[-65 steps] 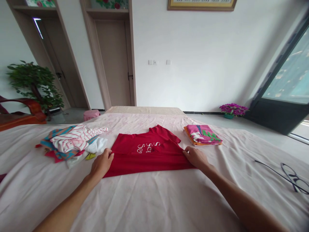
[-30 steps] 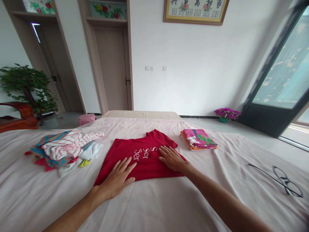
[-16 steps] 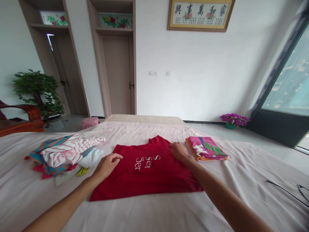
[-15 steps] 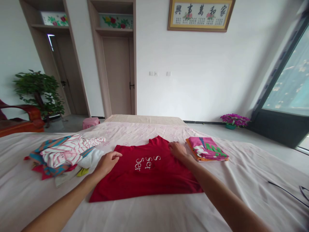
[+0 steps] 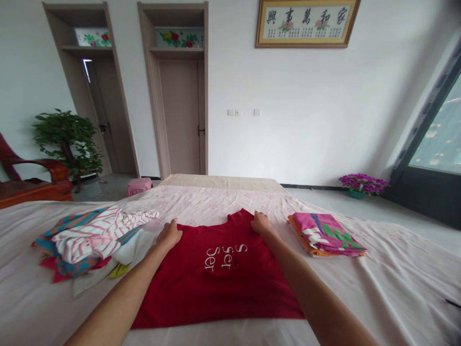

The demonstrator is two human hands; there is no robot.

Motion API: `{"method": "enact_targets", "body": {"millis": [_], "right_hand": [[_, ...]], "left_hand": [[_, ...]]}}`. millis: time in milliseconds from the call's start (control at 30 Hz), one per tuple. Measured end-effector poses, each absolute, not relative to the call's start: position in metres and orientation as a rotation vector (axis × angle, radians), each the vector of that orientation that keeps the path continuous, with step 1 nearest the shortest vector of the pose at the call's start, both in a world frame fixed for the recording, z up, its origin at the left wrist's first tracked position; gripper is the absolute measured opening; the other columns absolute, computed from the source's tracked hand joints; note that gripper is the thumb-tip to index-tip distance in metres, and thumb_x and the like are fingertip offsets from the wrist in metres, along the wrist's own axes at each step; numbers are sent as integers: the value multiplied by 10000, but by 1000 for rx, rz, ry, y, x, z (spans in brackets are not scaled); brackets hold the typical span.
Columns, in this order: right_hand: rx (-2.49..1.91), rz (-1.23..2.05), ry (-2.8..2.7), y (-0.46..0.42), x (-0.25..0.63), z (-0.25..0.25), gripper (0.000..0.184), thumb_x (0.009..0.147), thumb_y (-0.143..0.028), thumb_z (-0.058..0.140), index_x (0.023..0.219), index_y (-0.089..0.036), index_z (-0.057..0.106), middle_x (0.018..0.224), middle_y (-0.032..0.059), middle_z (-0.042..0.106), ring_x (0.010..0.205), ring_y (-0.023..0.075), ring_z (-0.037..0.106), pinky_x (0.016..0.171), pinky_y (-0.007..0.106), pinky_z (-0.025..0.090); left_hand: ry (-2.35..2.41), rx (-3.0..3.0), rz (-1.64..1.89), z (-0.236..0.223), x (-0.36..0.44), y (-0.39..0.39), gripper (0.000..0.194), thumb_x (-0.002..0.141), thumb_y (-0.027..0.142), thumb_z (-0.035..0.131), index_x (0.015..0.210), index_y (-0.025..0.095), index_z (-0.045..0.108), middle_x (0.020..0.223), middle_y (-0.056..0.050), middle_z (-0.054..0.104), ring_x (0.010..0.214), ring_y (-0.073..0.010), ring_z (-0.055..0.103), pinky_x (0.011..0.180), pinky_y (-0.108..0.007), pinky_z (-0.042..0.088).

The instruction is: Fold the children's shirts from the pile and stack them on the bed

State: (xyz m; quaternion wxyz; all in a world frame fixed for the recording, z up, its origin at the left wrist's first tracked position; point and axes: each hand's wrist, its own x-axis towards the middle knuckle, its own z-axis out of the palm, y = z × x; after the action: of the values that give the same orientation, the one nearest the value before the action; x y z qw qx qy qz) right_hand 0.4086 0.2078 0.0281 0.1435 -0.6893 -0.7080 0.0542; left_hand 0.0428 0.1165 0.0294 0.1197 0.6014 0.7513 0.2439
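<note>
Currently left hand [image 5: 171, 233] and right hand [image 5: 261, 223] pinch far edge of shirt [image 5: 223, 283], lower centre; folded stack [image 5: 329, 234] lower right, pile [image 5: 90, 245] lower left of frame.

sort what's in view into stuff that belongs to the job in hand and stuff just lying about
In the job:
- red shirt, spread flat
- left hand and right hand, at its far edge
- probably also the loose clothes and folded stack beside it

Just about:
- pink stool
- potted plant
- purple flowers
- wooden chair
- framed picture
</note>
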Motion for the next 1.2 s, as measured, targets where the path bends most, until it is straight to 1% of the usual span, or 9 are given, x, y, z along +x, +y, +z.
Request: {"method": "enact_targets", "body": {"millis": [200, 367, 500, 600, 733, 867, 1033, 1133, 1200], "right_hand": [[-1845, 328, -2024, 201, 416, 42, 304, 689, -140, 491, 898, -150, 713, 870, 94, 722, 848, 228, 657, 702, 286, 474], [-1581, 358, -1971, 158, 438, 66, 325, 731, -177, 446, 960, -164, 677, 892, 33, 708, 822, 167, 638, 710, 237, 470], [-1300, 582, -2009, 105, 469, 65, 227, 669, -162, 478, 804, -164, 661, 724, 1, 663, 709, 165, 615, 642, 239, 472], [-1239, 715, -2219, 72, 483, 58, 342, 598, -102, 481, 857, -175, 693, 824, 11, 700, 793, 187, 639, 732, 268, 494], [-1332, 503, -2380, 52, 476, 54, 587, 609, -130, 568, 1185, -198, 658, 1159, 78, 677, 1040, 265, 608, 923, 361, 460], [-1358, 404, -2369, 48, 461, 59, 319, 699, -166, 565, 970, -210, 726, 1000, 53, 713, 945, 239, 627, 888, 350, 470], [-1104, 548, -2101, 30, 473, 70, 139, 803, -211, 540, 844, -188, 671, 874, 44, 689, 803, 180, 622, 745, 287, 489], [-1075, 711, -2168, 14, 489, 70, 100, 756, -172, 563, 791, -188, 656, 822, 32, 681, 757, 171, 621, 719, 279, 490], [-1111, 772, -2210, 7, 496, 65, 208, 679, -103, 535, 818, -189, 663, 845, 31, 689, 787, 184, 632, 741, 290, 498]], "left_hand": [[2226, 1698, 826, 27, 40, 112, 193, 711, 216, 546, 890, 204, 618, 883, -93, 725, 866, -253, 689, 717, -310, 469], [2099, 1754, 989, 36, 30, 76, 169, 785, 246, 443, 898, 198, 558, 848, -27, 691, 745, -166, 679, 694, -254, 474], [1868, 1851, 1107, 32, 19, 25, 130, 786, 290, 463, 872, 213, 522, 753, 33, 641, 625, -133, 641, 643, -236, 473], [1818, 1974, 972, 23, 18, -5, 249, 762, 270, 505, 1002, 218, 545, 880, 19, 670, 585, -119, 601, 648, -251, 476], [1814, 2091, 828, 21, 27, -12, 401, 761, 248, 518, 1159, 244, 567, 1125, -29, 661, 776, -153, 639, 757, -278, 486], [1837, 2092, 910, 33, 33, -3, 152, 763, 264, 499, 844, 225, 622, 939, -25, 678, 892, -186, 632, 845, -290, 476], [1841, 2024, 1103, 41, 25, -26, 115, 776, 293, 483, 835, 225, 553, 835, 2, 650, 723, -156, 609, 749, -270, 482], [1823, 2015, 924, 29, 15, -43, 116, 724, 225, 476, 821, 225, 539, 822, 10, 648, 719, -154, 616, 745, -275, 476], [1826, 1914, 856, 19, 10, -46, 256, 697, 227, 502, 947, 220, 563, 867, 4, 661, 716, -160, 630, 732, -287, 484]]}}
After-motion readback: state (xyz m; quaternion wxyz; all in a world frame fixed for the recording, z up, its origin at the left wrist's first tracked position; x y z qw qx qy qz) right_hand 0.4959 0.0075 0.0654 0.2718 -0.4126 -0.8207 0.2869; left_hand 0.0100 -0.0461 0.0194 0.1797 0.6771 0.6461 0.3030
